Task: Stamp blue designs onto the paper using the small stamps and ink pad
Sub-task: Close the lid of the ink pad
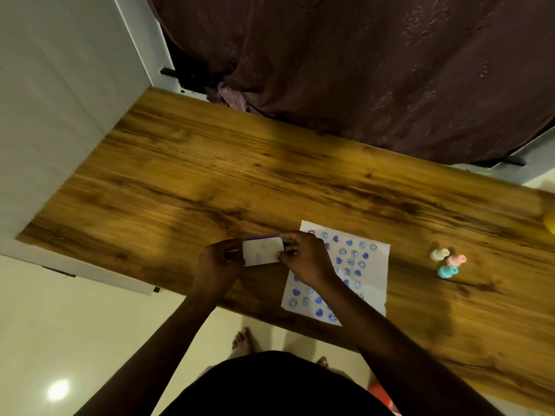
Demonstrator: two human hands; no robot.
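Paper: one white sheet, lying flat near the front edge of the tabletop, to the right of your hands and partly under your right forearm. Condition: largely stamped. Blue hearts and blue smiling faces run in rough rows from the far edge to the near corner; a bare strip remains along the right side, and whatever lies beneath your arm cannot be judged. Ink pad: a small white rectangular case with a blue-violet edge showing along its far side, held between both hands just left of the paper, apparently lifted a little off the wood. Left hand: fingers clamped on the case's left end. Right hand: fingers pinching its right end; whether you are opening or shutting the lid cannot be told. Small stamps: three, cream, pink and teal, clustered together on the tabletop well to the right of the paper, none in hand. Assessment: the stamping looks mostly done; what is left, at most, is filling the blank margin, or closing the pad and finishing.
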